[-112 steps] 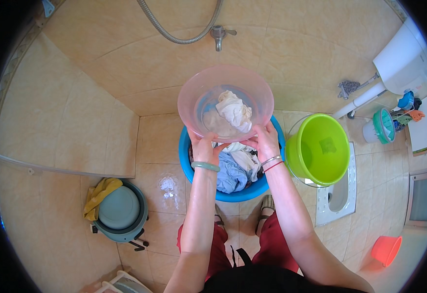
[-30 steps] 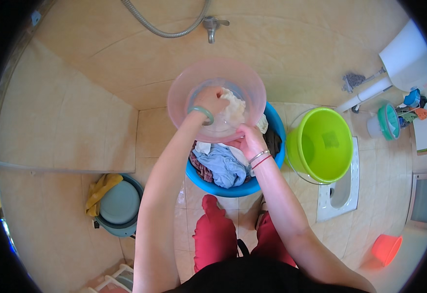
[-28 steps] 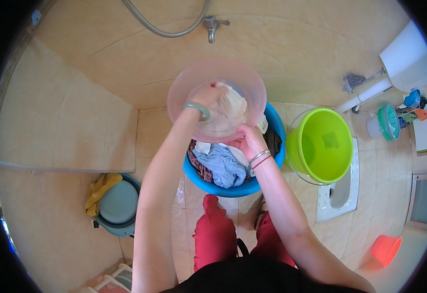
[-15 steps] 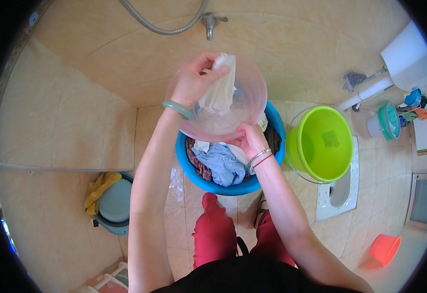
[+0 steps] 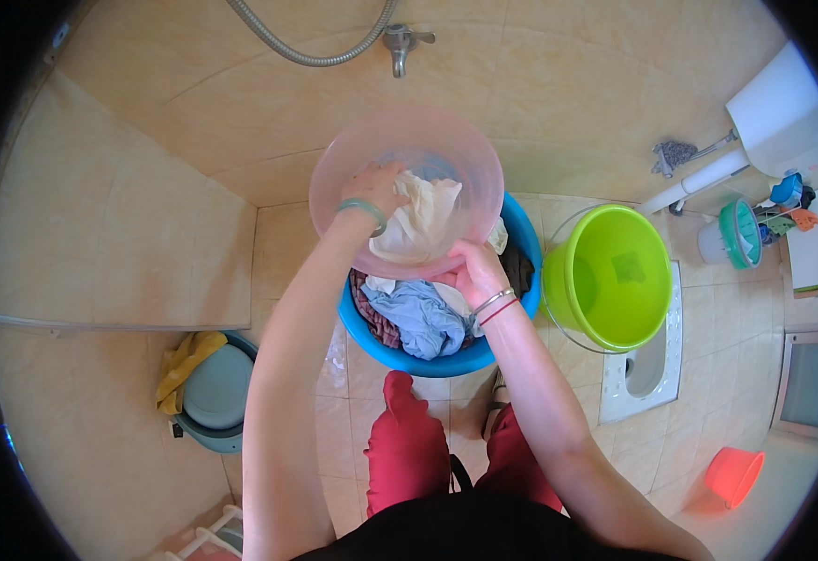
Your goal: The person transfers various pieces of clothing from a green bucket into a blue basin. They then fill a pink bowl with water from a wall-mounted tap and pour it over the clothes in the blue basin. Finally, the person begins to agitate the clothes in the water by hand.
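Note:
My left hand (image 5: 376, 190) is down inside a translucent pink basin (image 5: 342, 154), closed on a white cloth (image 5: 418, 217) that lies bunched against the basin's inner wall. Some of its fingertips are hidden by the cloth. With my right hand (image 5: 473, 273) I grip the near right rim of the basin, which is held tilted toward me. Below it stands a blue tub (image 5: 525, 229) of laundry, partly covered by the basin. Inside the tub are a light-blue garment (image 5: 423, 318), a dark checked garment (image 5: 373, 313) and some white and dark fabric.
A green bucket (image 5: 660, 290) stands right of the tub, beside a squat toilet (image 5: 650, 379). A tap (image 5: 399, 51) and shower hose (image 5: 320, 61) are on the far wall. Stacked basins (image 5: 220, 388) with a yellow cloth (image 5: 185, 369) sit at left, a red bucket (image 5: 736, 475) at lower right.
My left hand has lowered the white cloth from near the basin's far rim down into it. The basin has shifted slightly left, with my right hand still on its rim.

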`<act>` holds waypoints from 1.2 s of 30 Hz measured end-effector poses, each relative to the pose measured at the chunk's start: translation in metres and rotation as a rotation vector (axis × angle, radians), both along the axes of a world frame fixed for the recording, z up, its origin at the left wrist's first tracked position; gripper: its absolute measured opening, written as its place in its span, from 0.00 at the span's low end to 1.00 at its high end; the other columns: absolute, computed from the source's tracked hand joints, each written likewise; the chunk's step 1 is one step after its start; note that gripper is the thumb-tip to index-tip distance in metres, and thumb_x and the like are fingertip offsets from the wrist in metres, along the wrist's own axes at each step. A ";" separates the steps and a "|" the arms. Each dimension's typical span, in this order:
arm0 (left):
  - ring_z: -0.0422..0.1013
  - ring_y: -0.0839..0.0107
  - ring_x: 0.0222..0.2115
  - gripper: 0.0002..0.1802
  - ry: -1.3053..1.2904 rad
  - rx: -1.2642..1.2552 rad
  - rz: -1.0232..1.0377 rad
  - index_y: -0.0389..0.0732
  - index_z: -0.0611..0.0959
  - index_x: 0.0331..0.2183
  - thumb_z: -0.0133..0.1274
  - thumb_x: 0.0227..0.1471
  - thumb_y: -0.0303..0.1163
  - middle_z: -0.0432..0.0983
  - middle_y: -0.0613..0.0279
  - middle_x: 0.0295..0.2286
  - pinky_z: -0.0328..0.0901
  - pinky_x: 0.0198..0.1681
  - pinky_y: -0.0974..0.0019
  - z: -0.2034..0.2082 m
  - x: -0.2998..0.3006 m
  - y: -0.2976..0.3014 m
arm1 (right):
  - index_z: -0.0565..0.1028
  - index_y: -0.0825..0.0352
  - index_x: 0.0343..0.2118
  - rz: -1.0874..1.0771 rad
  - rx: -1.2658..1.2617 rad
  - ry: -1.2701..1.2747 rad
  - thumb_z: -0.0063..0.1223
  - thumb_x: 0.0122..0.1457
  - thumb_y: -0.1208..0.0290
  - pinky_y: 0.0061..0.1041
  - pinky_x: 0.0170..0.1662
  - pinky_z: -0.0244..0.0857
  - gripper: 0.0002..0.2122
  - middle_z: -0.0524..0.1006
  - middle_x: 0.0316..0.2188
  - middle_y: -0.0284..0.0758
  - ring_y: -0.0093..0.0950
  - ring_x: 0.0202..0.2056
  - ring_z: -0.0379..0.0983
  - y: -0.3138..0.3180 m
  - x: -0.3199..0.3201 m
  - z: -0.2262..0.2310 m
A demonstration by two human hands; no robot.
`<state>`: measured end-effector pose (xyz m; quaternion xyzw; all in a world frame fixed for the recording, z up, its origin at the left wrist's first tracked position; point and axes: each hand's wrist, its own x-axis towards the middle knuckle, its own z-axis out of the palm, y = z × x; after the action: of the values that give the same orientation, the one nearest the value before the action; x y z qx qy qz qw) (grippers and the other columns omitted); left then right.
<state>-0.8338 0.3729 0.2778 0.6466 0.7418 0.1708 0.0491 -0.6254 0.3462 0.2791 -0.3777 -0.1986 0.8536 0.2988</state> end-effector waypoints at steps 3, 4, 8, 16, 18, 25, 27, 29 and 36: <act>0.73 0.62 0.33 0.17 -0.183 -0.290 0.048 0.45 0.78 0.41 0.54 0.46 0.33 0.76 0.58 0.30 0.67 0.35 0.64 0.013 -0.006 0.010 | 0.57 0.70 0.52 -0.018 0.006 -0.011 0.39 0.46 0.81 0.44 0.33 0.75 0.25 0.71 0.41 0.47 0.44 0.36 0.75 -0.004 -0.008 0.002; 0.72 0.65 0.33 0.18 -0.346 -0.205 0.116 0.45 0.78 0.42 0.55 0.45 0.31 0.76 0.59 0.29 0.67 0.34 0.66 0.021 -0.007 0.014 | 0.57 0.70 0.52 -0.028 0.017 -0.024 0.39 0.46 0.81 0.44 0.33 0.75 0.25 0.71 0.41 0.47 0.45 0.36 0.74 -0.004 -0.009 0.003; 0.71 0.74 0.31 0.23 -0.832 0.040 0.129 0.45 0.76 0.45 0.55 0.43 0.24 0.75 0.62 0.29 0.68 0.32 0.73 0.053 -0.012 0.019 | 0.59 0.71 0.50 -0.015 0.004 -0.041 0.39 0.46 0.81 0.44 0.35 0.74 0.23 0.71 0.39 0.47 0.45 0.36 0.74 0.003 -0.010 0.002; 0.71 0.66 0.38 0.29 -0.384 -0.315 -0.209 0.47 0.73 0.51 0.54 0.43 0.24 0.72 0.54 0.44 0.65 0.44 0.67 0.058 -0.007 -0.004 | 0.56 0.70 0.52 -0.075 -0.032 0.021 0.38 0.44 0.82 0.45 0.33 0.74 0.27 0.69 0.42 0.49 0.47 0.36 0.74 0.005 -0.008 -0.011; 0.71 0.63 0.41 0.27 -0.345 -0.469 -0.030 0.47 0.74 0.50 0.53 0.45 0.24 0.70 0.51 0.47 0.63 0.47 0.66 0.070 -0.001 -0.006 | 0.55 0.69 0.53 -0.053 -0.002 0.016 0.38 0.44 0.82 0.45 0.34 0.74 0.28 0.68 0.42 0.49 0.47 0.36 0.74 0.007 -0.007 -0.011; 0.68 0.56 0.45 0.17 -0.243 -0.165 0.056 0.44 0.77 0.44 0.49 0.49 0.27 0.73 0.53 0.43 0.62 0.48 0.59 0.033 -0.032 -0.013 | 0.61 0.75 0.48 -0.045 -0.023 -0.021 0.40 0.46 0.79 0.43 0.40 0.73 0.22 0.72 0.41 0.48 0.45 0.37 0.75 0.003 -0.011 -0.007; 0.71 0.57 0.42 0.18 -0.220 -0.089 0.046 0.41 0.77 0.44 0.49 0.48 0.23 0.75 0.51 0.40 0.65 0.44 0.61 0.042 -0.024 -0.019 | 0.61 0.75 0.48 -0.058 0.003 0.002 0.41 0.46 0.79 0.43 0.40 0.73 0.22 0.72 0.41 0.48 0.45 0.38 0.74 0.005 -0.010 -0.008; 0.71 0.58 0.41 0.17 -0.186 -0.096 0.062 0.40 0.77 0.44 0.49 0.49 0.24 0.75 0.51 0.41 0.65 0.45 0.62 0.046 -0.020 -0.020 | 0.62 0.76 0.48 -0.065 0.029 0.013 0.41 0.46 0.79 0.42 0.40 0.73 0.22 0.72 0.41 0.48 0.44 0.38 0.74 0.007 -0.009 -0.008; 0.72 0.67 0.42 0.18 -1.158 -0.175 0.262 0.39 0.73 0.49 0.44 0.58 0.35 0.76 0.56 0.41 0.65 0.43 0.67 0.036 -0.032 0.000 | 0.58 0.72 0.51 -0.063 0.015 0.062 0.40 0.45 0.81 0.46 0.39 0.73 0.26 0.70 0.42 0.49 0.47 0.38 0.73 0.007 -0.014 -0.001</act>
<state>-0.8655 0.3728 0.3134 0.3450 0.6791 0.4385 0.4770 -0.6398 0.3530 0.2782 -0.3548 -0.1837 0.8536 0.3344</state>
